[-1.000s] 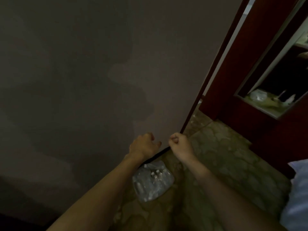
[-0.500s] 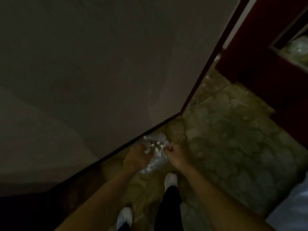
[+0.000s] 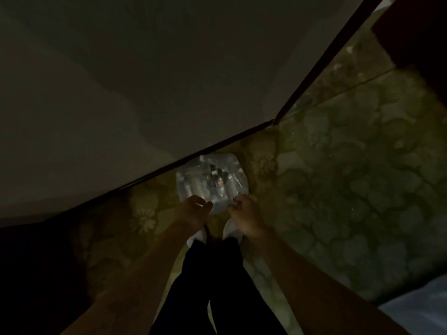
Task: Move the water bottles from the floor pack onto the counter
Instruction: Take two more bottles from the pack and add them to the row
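Observation:
A shrink-wrapped pack of water bottles (image 3: pixel 212 182) stands on the patterned floor against the wall's dark baseboard. Its clear plastic is torn open on top and several bottles show through. My left hand (image 3: pixel 193 211) is at the pack's near left edge with curled fingers that seem to hold the wrap. My right hand (image 3: pixel 244 211) pinches the plastic at the near right edge. Both hands are low, just in front of my feet. The scene is dim and the counter is out of view.
A grey wall (image 3: pixel 145 81) fills the upper left, meeting a second wall at a corner (image 3: pixel 274 120). Dark red furniture (image 3: pixel 416 32) stands at the upper right. My white shoes (image 3: pixel 232 232) and dark trousers are below the hands. A pale cloth (image 3: pixel 423 308) lies lower right.
I have bent down: the view tilted from the wall to the floor. Both hands dropped from in front of the wall to the pack's near edge and took hold of the wrap.

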The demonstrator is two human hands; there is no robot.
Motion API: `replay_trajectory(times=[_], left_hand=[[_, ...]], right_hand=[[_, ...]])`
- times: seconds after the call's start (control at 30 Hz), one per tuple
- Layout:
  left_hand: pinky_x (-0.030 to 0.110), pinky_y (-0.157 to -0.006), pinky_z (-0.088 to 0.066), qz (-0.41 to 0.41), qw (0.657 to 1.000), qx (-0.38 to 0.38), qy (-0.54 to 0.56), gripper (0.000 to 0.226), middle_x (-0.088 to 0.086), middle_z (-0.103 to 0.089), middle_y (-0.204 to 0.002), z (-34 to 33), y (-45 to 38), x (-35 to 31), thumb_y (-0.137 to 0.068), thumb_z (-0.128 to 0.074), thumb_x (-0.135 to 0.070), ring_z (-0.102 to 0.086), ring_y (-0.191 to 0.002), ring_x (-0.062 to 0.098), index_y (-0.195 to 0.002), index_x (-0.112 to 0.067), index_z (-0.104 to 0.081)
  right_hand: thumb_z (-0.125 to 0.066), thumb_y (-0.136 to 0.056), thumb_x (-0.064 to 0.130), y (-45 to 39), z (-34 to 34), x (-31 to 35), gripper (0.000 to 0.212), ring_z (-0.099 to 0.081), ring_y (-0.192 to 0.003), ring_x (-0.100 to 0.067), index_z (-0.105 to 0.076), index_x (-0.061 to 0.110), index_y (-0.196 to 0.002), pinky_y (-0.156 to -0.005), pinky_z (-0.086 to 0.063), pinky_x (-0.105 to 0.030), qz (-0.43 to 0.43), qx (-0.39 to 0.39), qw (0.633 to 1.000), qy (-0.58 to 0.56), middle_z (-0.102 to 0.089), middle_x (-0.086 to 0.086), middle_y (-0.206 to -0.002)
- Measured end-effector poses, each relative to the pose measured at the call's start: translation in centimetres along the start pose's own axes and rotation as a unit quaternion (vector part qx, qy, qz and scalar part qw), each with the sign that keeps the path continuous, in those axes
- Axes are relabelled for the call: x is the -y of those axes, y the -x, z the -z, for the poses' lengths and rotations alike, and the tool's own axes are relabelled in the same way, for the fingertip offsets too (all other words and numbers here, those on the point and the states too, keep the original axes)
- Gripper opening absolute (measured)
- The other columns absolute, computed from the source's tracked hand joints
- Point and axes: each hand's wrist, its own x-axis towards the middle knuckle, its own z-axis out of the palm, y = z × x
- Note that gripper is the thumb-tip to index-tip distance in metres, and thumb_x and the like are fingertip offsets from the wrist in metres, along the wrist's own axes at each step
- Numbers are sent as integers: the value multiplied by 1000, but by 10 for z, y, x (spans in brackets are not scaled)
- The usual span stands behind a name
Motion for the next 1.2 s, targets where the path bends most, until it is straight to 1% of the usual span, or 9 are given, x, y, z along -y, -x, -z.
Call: replay_trajectory(times=[0.13,0.27,0.4,0.6,0.7,0.83,0.93,1.1,1.2], left_hand=[[40,-92,-53,25,1000,0,-3,16,15,-68,-100,-19,-30,18,-93,-64,-27,-64,-96,30,-94,-11,-65],[44,-93,-53,29,1000,1,8,25,19,-69,-107,-33,-67,28,-94,-62,-26,-65,-102,35,-106,-5,-67],[47,-95,-53,28,999,6,30,18,17,-68,-109,-44,-111,35,-95,-59,-28,-65,-104,34,-103,-13,-64],[48,-96,-53,3,998,14,59,28,11,-69,-112,-63,-179,55,-94,-58,-27,-65,-104,28,-115,-10,-66],[43,-93,-54,13,997,18,77,28,9,-69,-113,-73,-210,70,-95,-57,-29,-66,-102,26,-115,-13,-66],[30,-74,-48,21,994,17,107,24,9,-69,-111,-84,-250,88,-96,-55,-25,-63,-88,21,-114,-12,-66],[35,-79,-53,9,992,6,124,20,13,-70,-107,-91,-275,91,-97,-52,-20,-65,-88,24,-106,-10,-66],[47,-91,-56,-22,992,-7,124,16,9,-71,-102,-98,-312,88,-96,-53,-22,-68,-97,30,-99,-19,-68],[43,-90,-54,-44,994,-5,100,19,10,-71,-104,-98,-329,92,-97,-53,-23,-67,-99,30,-102,-14,-69]], right_hand=[[-57,-93,16,-40,-4,-15,39,-56,-117,-29,-54,3,-129,-90,-42,-28,-17,10,1000,3,-58,-14,-130],[-57,-93,20,-83,-18,-25,38,-61,-107,-29,-54,6,-129,-92,-52,-40,-22,24,999,-11,-61,-15,-125],[-57,-93,19,-134,-32,-31,33,-60,-97,-22,-56,8,-125,-81,-47,-30,-16,11,999,-34,-63,-12,-118],[-58,-91,24,-207,-68,-43,34,-63,-107,-30,-60,10,-122,-95,-51,-52,-20,9,998,-58,-65,-13,-116],[-55,-94,24,-237,-86,-51,31,-62,-108,-28,-60,9,-121,-96,-50,-52,-12,20,998,-54,-64,-13,-117],[-50,-97,18,-275,-107,-61,27,-60,-105,-29,-57,9,-121,-97,-49,-49,-6,38,998,-56,-62,-14,-113],[-50,-97,12,-304,-118,-68,24,-56,-92,-19,-56,9,-120,-93,-49,-42,12,25,997,-78,-59,-7,-99],[-51,-99,19,-345,-131,-72,33,-59,-112,-23,-54,9,-130,-87,-46,-30,22,17,999,-46,-61,-10,-125],[-53,-95,23,-368,-144,-74,37,-61,-111,-28,-54,12,-131,-97,-50,-42,30,8,999,-23,-62,-12,-124]])
